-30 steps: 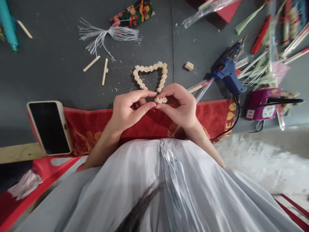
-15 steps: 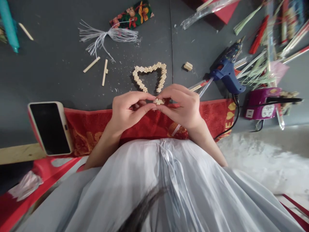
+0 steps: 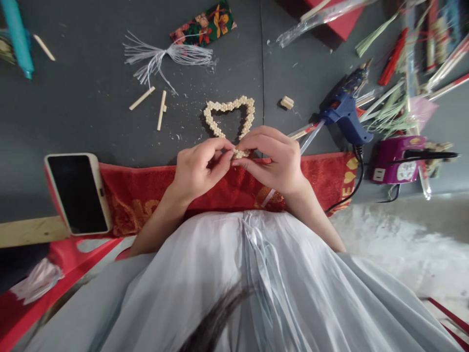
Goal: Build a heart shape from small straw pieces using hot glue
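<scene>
Between my fingertips is a short strip of cream bead-like pieces [image 3: 241,154], just at the near edge of the grey table. My left hand [image 3: 201,168] pinches its left end with thumb and forefinger. Thumb and fingers of my right hand [image 3: 274,156] close on it from the other side. Right beyond my hands lies a heart-shaped outline [image 3: 229,106] made of the same cream pieces; its lower tip is hidden or open behind my fingers, I cannot tell which.
A blue glue gun [image 3: 344,115] lies at right, its cable running to a purple power socket [image 3: 397,159]. A phone [image 3: 77,194] rests at left by a red towel [image 3: 139,190]. White strings [image 3: 190,54], pale sticks [image 3: 161,110] and a small cream bundle [image 3: 287,102] lie farther back.
My left thumb and forefinger have shifted slightly on the strip's left end, and the thumb has drawn back a little. My right hand keeps its grip. The whole view has drifted slightly.
</scene>
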Tool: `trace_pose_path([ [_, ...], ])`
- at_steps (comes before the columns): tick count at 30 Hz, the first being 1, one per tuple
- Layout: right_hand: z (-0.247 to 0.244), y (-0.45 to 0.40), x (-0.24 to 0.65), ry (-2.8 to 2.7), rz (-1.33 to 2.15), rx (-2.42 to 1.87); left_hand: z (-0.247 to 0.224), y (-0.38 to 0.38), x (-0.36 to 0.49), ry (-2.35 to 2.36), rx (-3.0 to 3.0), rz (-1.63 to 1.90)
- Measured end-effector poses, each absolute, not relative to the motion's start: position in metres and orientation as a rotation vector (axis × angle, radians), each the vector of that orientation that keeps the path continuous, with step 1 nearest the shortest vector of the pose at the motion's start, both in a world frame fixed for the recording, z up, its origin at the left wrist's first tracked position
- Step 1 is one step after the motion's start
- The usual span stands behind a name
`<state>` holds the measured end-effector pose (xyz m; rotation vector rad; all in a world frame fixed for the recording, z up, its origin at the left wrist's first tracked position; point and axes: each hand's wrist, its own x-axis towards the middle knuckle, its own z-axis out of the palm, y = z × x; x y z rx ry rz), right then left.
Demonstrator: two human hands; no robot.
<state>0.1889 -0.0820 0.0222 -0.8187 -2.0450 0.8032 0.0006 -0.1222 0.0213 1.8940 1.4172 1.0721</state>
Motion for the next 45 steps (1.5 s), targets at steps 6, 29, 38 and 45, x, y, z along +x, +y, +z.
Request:
trace_pose_path([
  [6,0.022,-0.081,0.186,-2.028,0.848,-0.885,0.020,-0.122,0.001,1.480,1.841,1.041],
  [29,0.019,-0.080,0.186,-1.932,0.892,-0.867,0.022,-0.121,0.000,1.447,1.775,1.043],
  [38,0.017,-0.082,0.181,-1.913,0.934,-0.846,0.019,-0.120,-0.001,1.442,1.881,1.023],
  [45,0.013,-0.085,0.177,-1.866,0.897,-0.892,0.016,-0.122,0.001,1.469,1.808,1.043],
])
